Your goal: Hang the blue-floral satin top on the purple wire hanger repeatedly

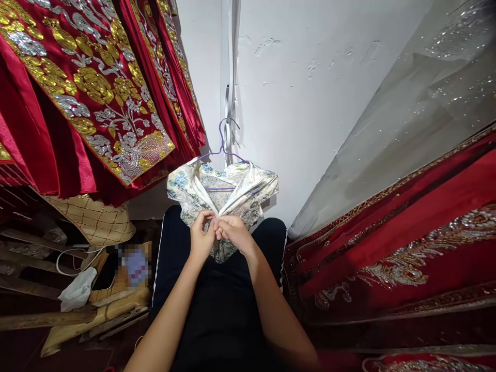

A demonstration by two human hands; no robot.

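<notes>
A short-sleeved garment (pixel 186 183) in pale cloth with blue and yellow flowers hangs on a thin purple hanger (pixel 222 150), its lower part resting over my lap. Both of my hands meet at its front, where the two sides of the neckline come together. My left hand (pixel 202 230) pinches the left edge with thumb and fingers. Right beside it, my right hand (pixel 232 232) is closed on the other edge, the fingertips of both hands touching. Any fastener between the fingertips is too small or hidden to make out.
Red satin garments (pixel 101 88) with gold and silver embroidery hang at the upper left. To the right are a sheer sparkling cover (pixel 368 134) and red beaded cloth (pixel 406 258). A cardboard box (pixel 104 281), a white plastic bag (pixel 78 289) and wooden poles lie lower left. Ahead stands a white wall (pixel 310 77).
</notes>
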